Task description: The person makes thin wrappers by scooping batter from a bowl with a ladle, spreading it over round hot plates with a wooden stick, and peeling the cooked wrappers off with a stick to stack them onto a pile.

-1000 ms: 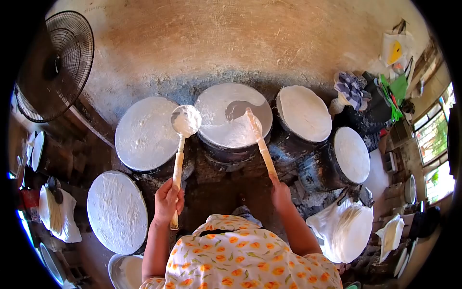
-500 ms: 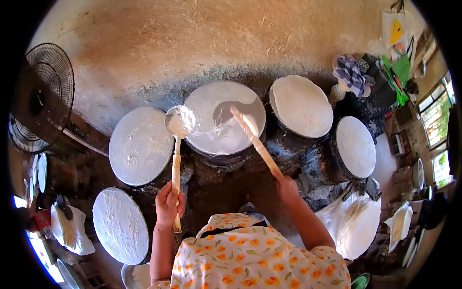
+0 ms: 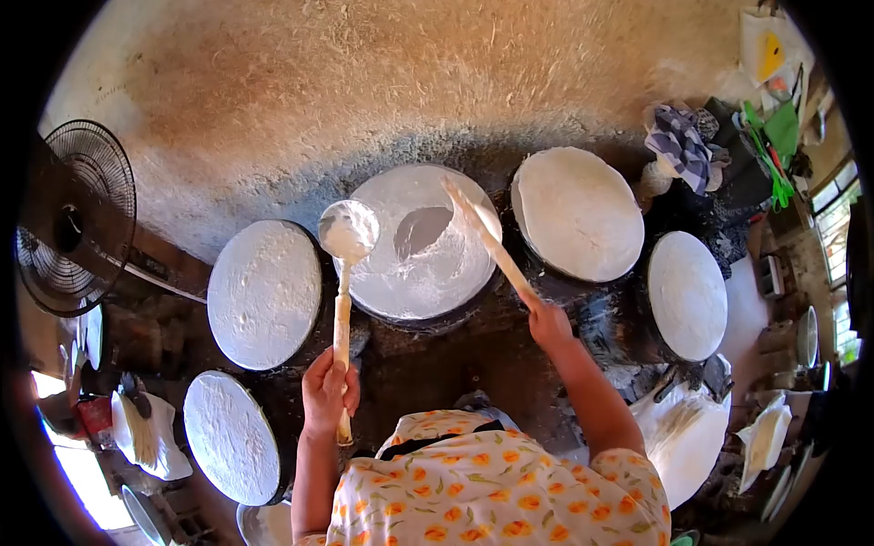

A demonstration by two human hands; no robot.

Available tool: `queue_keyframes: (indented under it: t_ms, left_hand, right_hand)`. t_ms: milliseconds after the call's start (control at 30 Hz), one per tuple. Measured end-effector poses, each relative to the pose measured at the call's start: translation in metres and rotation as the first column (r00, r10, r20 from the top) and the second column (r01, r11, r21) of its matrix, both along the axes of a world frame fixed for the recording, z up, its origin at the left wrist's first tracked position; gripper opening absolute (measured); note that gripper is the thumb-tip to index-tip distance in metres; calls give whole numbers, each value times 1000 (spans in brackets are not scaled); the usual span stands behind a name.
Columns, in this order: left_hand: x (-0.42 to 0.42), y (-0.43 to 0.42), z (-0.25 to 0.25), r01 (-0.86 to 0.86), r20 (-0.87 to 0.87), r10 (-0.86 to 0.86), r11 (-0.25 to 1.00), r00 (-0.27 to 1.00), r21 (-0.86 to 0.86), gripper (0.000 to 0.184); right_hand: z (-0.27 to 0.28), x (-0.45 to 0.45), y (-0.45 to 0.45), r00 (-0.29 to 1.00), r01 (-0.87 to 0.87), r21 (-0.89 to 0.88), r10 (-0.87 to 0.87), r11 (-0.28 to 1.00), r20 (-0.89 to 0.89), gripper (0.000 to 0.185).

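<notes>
My left hand [image 3: 329,391] is closed around the long wooden handle of a ladle [image 3: 350,232], whose round bowl carries white batter. The bowl hangs over the left edge of the middle griddle [image 3: 387,296], a large round plate coated in wet white batter. A grey patch [image 3: 422,233] without white coating shows near its centre. In my right hand [image 3: 551,326] is a flat wooden stick [image 3: 496,247], gripped by its lower end. It slants up and left across the right side of the griddle, its tip near the far rim.
White-coated round griddles stand on the left [image 3: 264,296], lower left [image 3: 231,439], right [image 3: 577,214] and far right [image 3: 687,296]. A stack of thin pale sheets [image 3: 678,432] lies at lower right. A fan [image 3: 82,218] stands left. The wall [image 3: 382,82] rises behind.
The grey patch on the middle griddle has shrunk as white batter spread over it. The stick's tip has swept toward the far right rim. The ladle stays held over the left edge.
</notes>
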State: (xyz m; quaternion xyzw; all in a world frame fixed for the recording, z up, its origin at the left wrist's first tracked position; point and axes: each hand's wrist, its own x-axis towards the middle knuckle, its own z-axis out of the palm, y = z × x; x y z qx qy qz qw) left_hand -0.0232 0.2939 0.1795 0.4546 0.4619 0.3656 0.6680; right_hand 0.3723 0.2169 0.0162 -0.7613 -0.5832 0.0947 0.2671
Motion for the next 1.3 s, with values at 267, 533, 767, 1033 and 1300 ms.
queue_keyframes:
  t_ms: [267, 533, 767, 1033, 1300]
  left_hand:
    - [12, -6, 14, -86, -7, 86, 996, 996, -22, 15]
    - [21, -4, 9, -27, 66, 32, 997, 997, -76, 13]
    - [0, -7, 9, -17, 37, 18, 1000, 999, -19, 16]
    - [7, -4, 6, 16, 44, -14, 999, 999, -49, 14]
    - [3, 1, 0, 31, -60, -32, 999, 998, -17, 14]
  right_hand:
    - [25, 2, 53, 944, -34, 112, 69, 993, -323, 49]
    - [36, -53, 62, 916, -201, -146, 133, 969, -379, 62]
    - [13, -34, 21, 926, 2, -21, -10, 1000, -377, 67]
    - [60, -83, 26, 915, -116, -177, 36, 977, -402, 63]
    - [36, -125, 32, 878, -230, -108, 158, 967, -451, 62]
